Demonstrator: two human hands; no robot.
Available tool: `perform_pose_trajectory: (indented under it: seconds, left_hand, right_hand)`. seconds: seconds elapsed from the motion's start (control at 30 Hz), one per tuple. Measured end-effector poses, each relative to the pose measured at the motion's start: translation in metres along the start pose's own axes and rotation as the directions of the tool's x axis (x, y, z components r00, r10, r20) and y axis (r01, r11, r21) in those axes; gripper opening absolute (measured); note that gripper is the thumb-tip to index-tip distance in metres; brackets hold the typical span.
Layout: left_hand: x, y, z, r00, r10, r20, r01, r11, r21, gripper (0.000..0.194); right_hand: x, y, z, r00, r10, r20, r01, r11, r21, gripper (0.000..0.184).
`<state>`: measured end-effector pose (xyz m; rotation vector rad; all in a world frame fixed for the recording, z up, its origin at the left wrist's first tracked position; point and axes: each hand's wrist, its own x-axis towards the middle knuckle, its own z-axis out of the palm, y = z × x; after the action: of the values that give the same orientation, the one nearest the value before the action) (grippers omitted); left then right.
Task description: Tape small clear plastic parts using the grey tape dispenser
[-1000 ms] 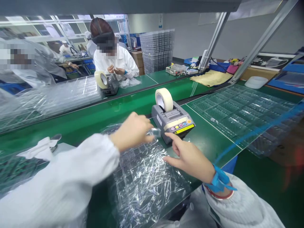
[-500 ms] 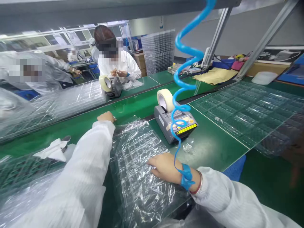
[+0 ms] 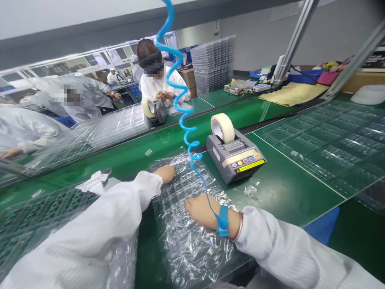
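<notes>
A clear plastic bag [image 3: 192,257] lies on the green bench in front of me, with a clear compartment tray [image 3: 177,196] inside it. My right hand [image 3: 203,210] rests on the bag's middle, palm down, fingers pointing left and not closed on anything visible. It wears a blue wrist strap [image 3: 222,221] joined to a coiled blue cord [image 3: 177,76]. At the bag's far left edge is my left hand [image 3: 165,174], seen from the back; its fingers are hidden. Just beyond the bag stands a grey tape dispenser [image 3: 236,156] with a roll of tape [image 3: 223,127].
Crumpled clear film [image 3: 252,190] lies beside the dispenser. Clear trays [image 3: 325,136] cover the right side. White paper [image 3: 94,182] and more trays [image 3: 36,220] are at left. A small clear piece [image 3: 148,152] sits on the green belt [image 3: 120,154]. A co-worker [image 3: 162,82] sits across it.
My left hand has come back from over the green belt to the bag's far edge. A small clear piece now shows on the belt. My right hand stays on the bag; the view has shifted.
</notes>
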<state>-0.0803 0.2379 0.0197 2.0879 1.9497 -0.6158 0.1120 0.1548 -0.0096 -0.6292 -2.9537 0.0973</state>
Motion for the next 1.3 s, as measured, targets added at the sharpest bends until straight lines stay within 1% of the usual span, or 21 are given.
perform_pose_trajectory:
  seconds: [0.2, 0.27, 0.3, 0.33, 0.37, 0.43, 0.47, 0.53, 0.57, 0.6, 0.67, 0.77, 0.9, 1.0, 1.07, 1.13, 1.17, 1.2, 1.23, 1.27, 1.3]
  left_hand:
    - [-0.011, 0.004, 0.001, 0.990, 0.056, -0.130, -0.054, 0.998, 0.024, 0.024]
    - [-0.022, 0.009, -0.006, 0.971, 0.125, -0.205, -0.122, 0.992, 0.026, 0.023]
    - [-0.030, 0.013, -0.011, 0.955, 0.167, -0.244, -0.165, 0.986, 0.027, 0.022]
    - [-0.039, 0.018, -0.017, 0.935, 0.214, -0.281, -0.215, 0.976, 0.028, 0.021]
    - [-0.049, 0.023, -0.023, 0.912, 0.262, -0.317, -0.266, 0.964, 0.031, 0.023]
    - [-0.070, 0.036, -0.036, 0.816, 0.386, -0.430, -0.407, 0.912, 0.048, 0.034]
    - [-0.081, 0.043, -0.040, 0.728, 0.452, -0.515, -0.491, 0.868, 0.067, 0.040]
    - [-0.101, 0.054, -0.046, 0.448, 0.563, -0.695, -0.679, 0.720, 0.146, 0.041]
    - [-0.108, 0.058, -0.047, 0.324, 0.582, -0.746, -0.739, 0.648, 0.185, 0.038]
    - [-0.115, 0.062, -0.048, 0.240, 0.589, -0.772, -0.778, 0.592, 0.210, 0.035]
    - [-0.123, 0.066, -0.047, 0.205, 0.586, -0.784, -0.807, 0.555, 0.204, 0.032]
    - [-0.129, 0.067, -0.047, 0.222, 0.565, -0.795, -0.812, 0.558, 0.169, 0.037]
    - [-0.136, 0.067, -0.050, 0.239, 0.569, -0.787, -0.826, 0.545, 0.144, 0.039]
    - [-0.142, 0.070, -0.052, 0.291, 0.562, -0.774, -0.822, 0.561, 0.099, 0.037]
    - [-0.145, 0.071, -0.052, 0.347, 0.556, -0.755, -0.817, 0.575, 0.049, 0.032]
    - [-0.146, 0.071, -0.051, 0.399, 0.558, -0.728, -0.812, 0.584, 0.002, 0.028]
    - [-0.146, 0.071, -0.051, 0.415, 0.560, -0.717, -0.811, 0.585, -0.013, 0.026]
    - [-0.146, 0.071, -0.050, 0.428, 0.563, -0.707, -0.809, 0.587, -0.023, 0.024]
    - [-0.145, 0.070, -0.049, 0.438, 0.564, -0.700, -0.807, 0.590, -0.029, 0.023]
    - [-0.144, 0.070, -0.048, 0.446, 0.566, -0.693, -0.804, 0.593, -0.034, 0.022]
    - [-0.144, 0.070, -0.047, 0.454, 0.567, -0.687, -0.802, 0.596, -0.038, 0.022]
  right_hand:
    - [-0.013, -0.013, -0.005, 0.996, -0.069, -0.057, 0.070, 0.997, 0.012, 0.024]
    - [-0.021, -0.014, -0.011, 0.987, 0.018, -0.160, 0.010, 0.985, 0.174, 0.022]
    - [-0.026, -0.013, -0.016, 0.966, 0.127, -0.227, -0.046, 0.942, 0.332, 0.020]
    - [-0.032, -0.012, -0.022, 0.924, 0.271, -0.269, -0.091, 0.841, 0.534, 0.017]
    - [-0.037, -0.010, -0.028, 0.871, 0.418, -0.258, -0.099, 0.664, 0.741, 0.014]
    - [-0.047, -0.007, -0.039, 0.801, 0.587, -0.118, 0.018, 0.174, 0.985, 0.014]
    - [-0.052, -0.007, -0.043, 0.800, 0.599, -0.048, 0.109, -0.066, 0.992, 0.015]
    - [-0.058, -0.009, -0.049, 0.835, 0.549, 0.019, 0.255, -0.418, 0.872, 0.017]
    - [-0.060, -0.012, -0.051, 0.851, 0.524, 0.028, 0.297, -0.525, 0.798, 0.016]
    - [-0.062, -0.015, -0.052, 0.865, 0.501, 0.034, 0.319, -0.600, 0.734, 0.014]
    - [-0.065, -0.022, -0.054, 0.886, 0.462, 0.046, 0.331, -0.697, 0.636, 0.012]
    - [-0.068, -0.027, -0.056, 0.898, 0.437, 0.053, 0.344, -0.771, 0.535, 0.012]
    - [-0.071, -0.026, -0.056, 0.905, 0.419, 0.070, 0.339, -0.812, 0.476, 0.013]
    - [-0.072, -0.027, -0.051, 0.899, 0.430, 0.083, 0.322, -0.776, 0.542, 0.013]
    - [-0.073, -0.027, -0.049, 0.884, 0.462, 0.070, 0.307, -0.687, 0.659, 0.015]
    - [-0.077, -0.021, -0.049, 0.832, 0.553, 0.041, 0.282, -0.486, 0.827, 0.020]
    - [-0.081, -0.014, -0.050, 0.769, 0.639, 0.019, 0.243, -0.320, 0.916, 0.022]
    - [-0.086, -0.004, -0.053, 0.672, 0.740, -0.018, 0.160, -0.121, 0.980, 0.025]
    - [-0.092, 0.007, -0.055, 0.559, 0.826, -0.078, 0.019, 0.082, 0.996, 0.029]
    - [-0.098, 0.021, -0.058, 0.410, 0.895, -0.178, -0.163, 0.263, 0.951, 0.032]
    - [-0.105, 0.034, -0.060, 0.332, 0.911, -0.245, -0.350, 0.360, 0.865, 0.037]
